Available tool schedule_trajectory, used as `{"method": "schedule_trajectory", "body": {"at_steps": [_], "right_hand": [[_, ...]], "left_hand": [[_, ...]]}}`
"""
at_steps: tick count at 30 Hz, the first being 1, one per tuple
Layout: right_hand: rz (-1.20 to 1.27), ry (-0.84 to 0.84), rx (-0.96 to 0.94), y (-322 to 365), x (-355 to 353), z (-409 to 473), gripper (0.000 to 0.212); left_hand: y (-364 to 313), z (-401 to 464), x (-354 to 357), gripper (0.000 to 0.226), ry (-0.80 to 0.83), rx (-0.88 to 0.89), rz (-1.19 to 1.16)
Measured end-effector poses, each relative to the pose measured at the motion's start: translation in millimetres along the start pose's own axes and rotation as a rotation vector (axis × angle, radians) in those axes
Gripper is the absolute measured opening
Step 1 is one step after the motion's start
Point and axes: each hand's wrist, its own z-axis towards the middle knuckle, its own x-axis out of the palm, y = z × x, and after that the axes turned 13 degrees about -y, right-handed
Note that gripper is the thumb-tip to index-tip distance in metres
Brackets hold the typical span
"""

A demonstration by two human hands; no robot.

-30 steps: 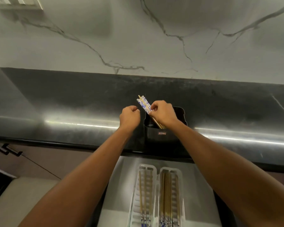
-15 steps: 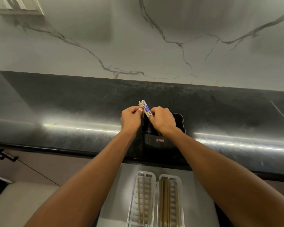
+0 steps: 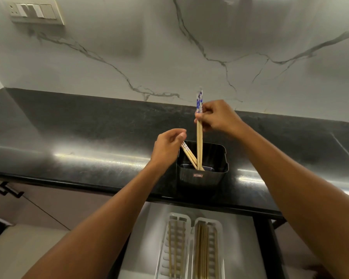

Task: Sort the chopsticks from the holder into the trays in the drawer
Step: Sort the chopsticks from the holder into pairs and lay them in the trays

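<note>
The blue-patterned chopsticks (image 3: 199, 129) stand almost upright, their thin ends still down inside the black holder (image 3: 203, 175) and their decorated tops above the right hand (image 3: 218, 117), which pinches them between thumb and fingers just under the blue part. A second pair, the slanted chopsticks (image 3: 188, 156), leans to the left in the same holder, and the left hand (image 3: 167, 147) closes its fingertips on their upper ends. These look like light, stiff wooden sticks, so I judge they will not bend, but they are thin and smooth and two held together can slide or cross against each other. A good place to hold seems to be the thick upper part, with both sticks pressed side by side, so the pair stays parallel when it is lifted out. The holder sits on the dark countertop (image 3: 89, 137) near its front edge. Below it the open drawer (image 3: 240, 238) holds two white trays: the left tray (image 3: 165, 248) has only a few sticks, the right tray (image 3: 219, 248) has more, lying lengthwise in the slots.
</note>
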Motion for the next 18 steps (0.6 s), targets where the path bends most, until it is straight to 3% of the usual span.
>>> {"method": "schedule_trajectory", "body": {"at_steps": [4,9,12,15,18], "right_hand": [[0.228,0.071,-0.017,29,-7,5,0.006],[0.392,0.021,0.066,30,12,1,0.015],[0.061,-0.044,0.120,-5,41,-13,0.015],[-0.384,0.047,0.086,-42,72,-30,0.007],[-0.555,0.033,0.073,-56,91,-43,0.019]], "left_hand": [[-11,-9,3,0.019,0.159,-0.005,-0.192],[-11,-10,-11,0.015,0.115,-0.134,-0.424],[-5,-9,-24,0.015,0.021,-0.188,-0.436],[2,-10,-37,0.016,-0.036,-0.231,-0.430],[7,-12,-44,0.016,-0.050,-0.246,-0.422]]}}
